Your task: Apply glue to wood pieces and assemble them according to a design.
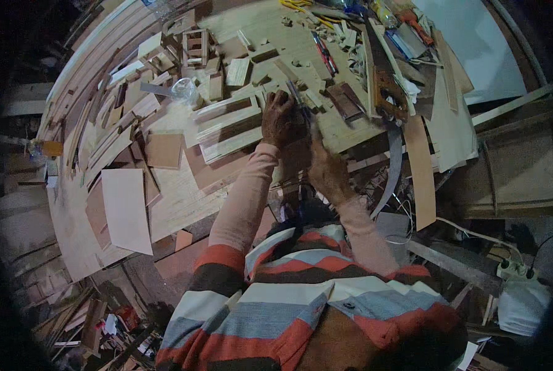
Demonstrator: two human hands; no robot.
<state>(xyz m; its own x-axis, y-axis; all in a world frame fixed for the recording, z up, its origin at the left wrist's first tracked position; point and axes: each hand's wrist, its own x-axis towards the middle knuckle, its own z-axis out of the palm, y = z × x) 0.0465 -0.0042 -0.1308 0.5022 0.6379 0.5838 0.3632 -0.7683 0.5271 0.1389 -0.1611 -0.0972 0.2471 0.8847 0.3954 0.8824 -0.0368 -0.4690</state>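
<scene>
Over the table's front part, my left hand (279, 119) is closed, its fingers curled and pressing down beside a pale wooden trough-like piece (230, 123). What it grips is hidden. Just right of it and nearer to me, my right hand (327, 172) has its fingers wrapped, slightly blurred, around a slim dark tool (296, 98) that points away from me past the left hand. The tool's exact kind cannot be made out. Right of the tool lies a dark brown wooden block (345, 101). Small wood offcuts (313, 99) are scattered by the fingers.
A handsaw (387, 93) hangs its blade over the table's front edge, right of my right hand. A clear plastic cup (185, 93) and a small wooden frame (196, 48) stand to the left. Wood strips and thin boards (127, 207) cover the left side. A red-and-black tool (324, 54) lies behind.
</scene>
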